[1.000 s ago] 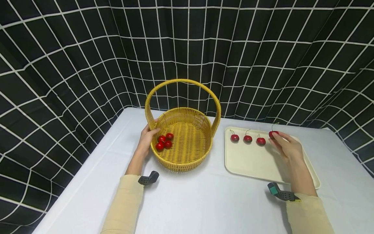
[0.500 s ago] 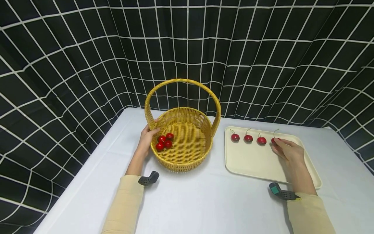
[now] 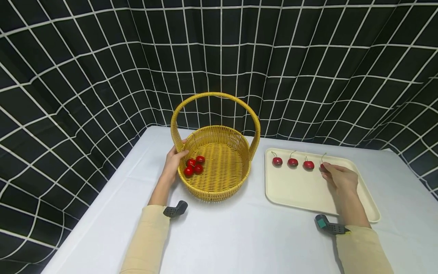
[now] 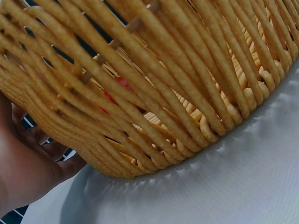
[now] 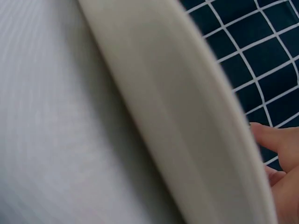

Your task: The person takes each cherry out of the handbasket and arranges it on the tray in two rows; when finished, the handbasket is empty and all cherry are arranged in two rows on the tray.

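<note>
My left hand (image 3: 172,163) grips the left side of a yellow wicker basket (image 3: 213,196), thumb over the rim beside the base of its tall handle. Several red cherries (image 3: 198,169) lie together inside, at the basket's left; the left wrist view shows a bit of red through the weave. On the right, my right hand (image 3: 343,178) pinches a cherry (image 3: 322,166) with its stem up, at the back right of a cream tray (image 3: 297,194). My fingers partly cover that cherry. Three more cherries (image 3: 292,162) sit in a row to its left on the tray.
A white cloth (image 3: 239,236) covers the table. Behind it and along the sides hangs a black curtain (image 3: 232,57) with a white grid. The tray's raised edge (image 5: 187,116) fills much of the right wrist view.
My right hand has moved slightly toward me and to the right, bringing the pinched cherry down level with the row on the tray. My left hand and the basket have stayed put.
</note>
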`<state>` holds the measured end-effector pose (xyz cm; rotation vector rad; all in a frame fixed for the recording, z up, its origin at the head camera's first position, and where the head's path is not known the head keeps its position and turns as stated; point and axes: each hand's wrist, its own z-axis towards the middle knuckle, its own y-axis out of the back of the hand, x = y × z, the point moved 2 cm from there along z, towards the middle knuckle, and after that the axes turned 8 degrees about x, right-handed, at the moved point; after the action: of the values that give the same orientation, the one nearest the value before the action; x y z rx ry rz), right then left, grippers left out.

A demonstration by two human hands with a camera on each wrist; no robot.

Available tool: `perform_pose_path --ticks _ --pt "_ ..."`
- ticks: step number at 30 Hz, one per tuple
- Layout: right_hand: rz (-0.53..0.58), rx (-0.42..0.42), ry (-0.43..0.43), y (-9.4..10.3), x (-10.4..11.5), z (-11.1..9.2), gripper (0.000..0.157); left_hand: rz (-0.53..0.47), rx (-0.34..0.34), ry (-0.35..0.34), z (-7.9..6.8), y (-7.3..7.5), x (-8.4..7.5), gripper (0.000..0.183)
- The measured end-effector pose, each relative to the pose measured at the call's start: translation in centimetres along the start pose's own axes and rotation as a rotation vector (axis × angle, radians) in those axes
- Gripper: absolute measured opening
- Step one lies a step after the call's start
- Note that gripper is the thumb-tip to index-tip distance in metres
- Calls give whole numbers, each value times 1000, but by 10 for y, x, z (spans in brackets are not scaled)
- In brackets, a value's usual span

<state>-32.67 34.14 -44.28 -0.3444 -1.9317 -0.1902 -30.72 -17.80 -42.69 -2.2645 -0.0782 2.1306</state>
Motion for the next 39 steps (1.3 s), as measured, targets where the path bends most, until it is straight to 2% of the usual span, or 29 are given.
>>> perform_pose_path --ticks 11,15,19,22,29,39 --pt "-207 -22 43 -3 3 -10 21 -29 -6 -20 1 -1 1 50" --pt "-261 -42 36 -3 2 -10 33 -15 -14 -18 -1 -1 0 50" --pt "-281 -64 31 -4 2 -10 49 -7 -17 -15 -2 -1 -1 51" --pt "-290 -74 30 -4 2 -11 54 -7 -14 -14 -1 -1 0 51" --pt "-269 -58 38 -1 2 -11 56 -8 -11 -13 -1 -1 0 51" --pt "-314 -72 39 1 -2 -7 58 -7 -2 -27 -2 -2 0 51"
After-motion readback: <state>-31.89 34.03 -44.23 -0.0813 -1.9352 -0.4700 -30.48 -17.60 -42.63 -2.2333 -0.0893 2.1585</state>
